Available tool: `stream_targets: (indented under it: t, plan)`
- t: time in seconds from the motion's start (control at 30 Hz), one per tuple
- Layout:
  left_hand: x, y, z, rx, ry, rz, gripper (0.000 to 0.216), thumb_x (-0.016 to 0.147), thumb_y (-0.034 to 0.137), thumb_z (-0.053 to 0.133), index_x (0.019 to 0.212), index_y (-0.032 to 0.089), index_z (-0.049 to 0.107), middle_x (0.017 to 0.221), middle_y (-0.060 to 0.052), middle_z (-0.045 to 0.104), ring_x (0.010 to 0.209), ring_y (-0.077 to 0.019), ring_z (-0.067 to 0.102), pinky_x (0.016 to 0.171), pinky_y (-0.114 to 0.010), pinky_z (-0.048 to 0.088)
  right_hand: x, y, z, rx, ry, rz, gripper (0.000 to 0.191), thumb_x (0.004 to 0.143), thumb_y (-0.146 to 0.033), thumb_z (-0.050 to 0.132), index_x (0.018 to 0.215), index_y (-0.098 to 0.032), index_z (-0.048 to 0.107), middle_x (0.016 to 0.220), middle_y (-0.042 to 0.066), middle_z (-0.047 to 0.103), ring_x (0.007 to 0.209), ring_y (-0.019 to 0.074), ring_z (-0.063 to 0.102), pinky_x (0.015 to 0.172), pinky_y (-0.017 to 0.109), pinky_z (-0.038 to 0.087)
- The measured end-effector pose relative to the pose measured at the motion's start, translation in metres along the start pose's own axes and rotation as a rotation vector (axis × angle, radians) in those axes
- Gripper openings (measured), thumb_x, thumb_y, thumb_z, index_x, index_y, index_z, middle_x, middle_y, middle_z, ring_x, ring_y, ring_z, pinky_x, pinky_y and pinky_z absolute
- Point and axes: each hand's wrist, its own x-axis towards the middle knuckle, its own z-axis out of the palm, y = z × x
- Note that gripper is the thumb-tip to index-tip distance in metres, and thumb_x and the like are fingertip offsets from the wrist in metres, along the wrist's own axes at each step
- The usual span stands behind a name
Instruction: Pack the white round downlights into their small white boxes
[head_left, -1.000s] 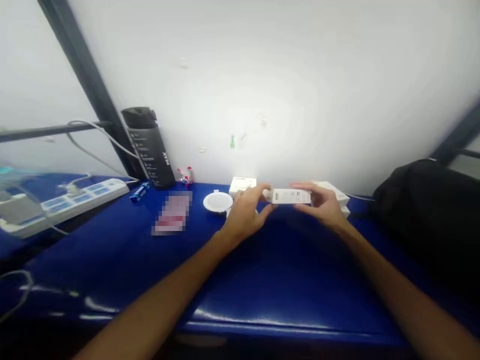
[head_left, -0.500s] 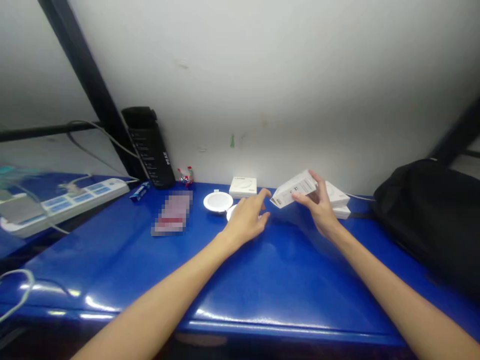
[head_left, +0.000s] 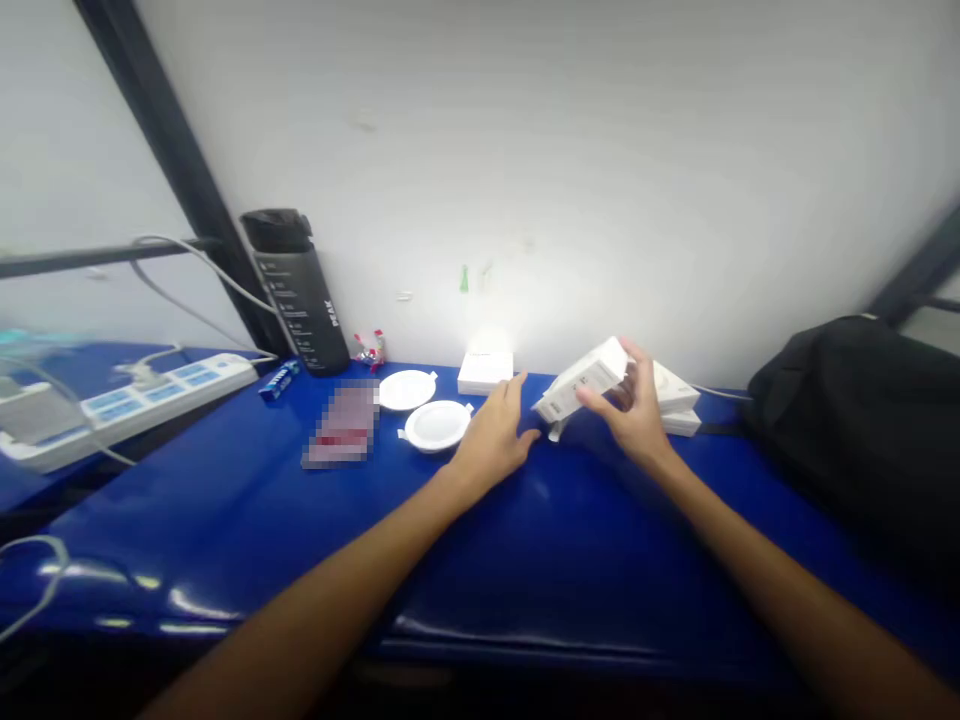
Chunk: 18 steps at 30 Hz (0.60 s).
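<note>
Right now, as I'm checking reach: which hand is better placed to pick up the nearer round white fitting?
Left, probably: the left hand is open, empty and just beside the nearer round white fitting, while the right hand is farther off, holding the white box.

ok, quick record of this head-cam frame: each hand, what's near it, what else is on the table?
right hand: holds a white printed carton, tilted
left hand: open, beside the carton, holding nothing
nearest left hand: round white downlight, a second one behind it
behind right hand: stacked white boxes
also on blue table: small white box, black water bottle, power strip, black bag
</note>
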Motion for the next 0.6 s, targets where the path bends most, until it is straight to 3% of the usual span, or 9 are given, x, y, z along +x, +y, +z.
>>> stream_targets:
  t: [0.23,0.37,0.47,0.53,0.6]
  plan:
    - [0.0,0.003,-0.006,0.134,-0.085,0.087,0.048,0.094,0.021,0.066,0.141,0.018,0.058,0.136,-0.015,0.063,0.131,-0.0317,0.058,0.114,-0.046,0.048,0.004,0.0,-0.004,0.009,0.043,-0.035,0.093,0.073,-0.053,0.083,0.149,-0.029,0.035,0.134,0.011,0.058,0.117,0.0286,0.066,0.104,0.049,0.056]
    - [0.001,0.007,-0.011,0.266,-0.122,0.095,0.023,0.098,0.024,0.06,0.119,0.019,0.069,0.125,-0.012,0.069,0.124,-0.032,0.06,0.105,-0.047,0.05,0.009,-0.004,-0.01,-0.058,0.335,-0.189,0.1,0.071,-0.047,0.083,0.147,-0.024,0.021,0.149,0.018,0.043,0.135,0.0293,0.055,0.116,0.051,0.047]
    - [0.003,0.011,-0.016,0.31,-0.127,0.087,0.018,0.099,0.035,0.062,0.105,0.02,0.071,0.113,-0.011,0.073,0.119,-0.0332,0.062,0.102,-0.049,0.049,0.012,-0.007,-0.02,-0.298,0.603,-0.21,0.105,0.062,-0.041,0.087,0.142,-0.016,0.025,0.154,0.025,0.029,0.147,0.035,0.039,0.125,0.052,0.035]
    - [0.004,0.013,-0.02,0.301,-0.129,0.058,0.022,0.1,0.04,0.062,0.1,0.02,0.07,0.1,-0.01,0.074,0.112,-0.0327,0.064,0.1,-0.048,0.049,0.014,-0.006,-0.028,-0.454,0.689,-0.138,0.108,0.058,-0.042,0.089,0.142,-0.011,0.028,0.152,0.028,0.029,0.148,0.0407,0.032,0.128,0.056,0.027]
    - [0.004,0.013,-0.021,0.291,-0.134,0.044,0.023,0.1,0.041,0.062,0.103,0.02,0.069,0.097,-0.009,0.074,0.108,-0.0317,0.066,0.099,-0.049,0.048,0.015,-0.003,-0.036,-0.588,0.685,-0.098,0.109,0.058,-0.044,0.09,0.144,-0.009,0.032,0.153,0.029,0.032,0.149,0.0447,0.03,0.128,0.06,0.022]
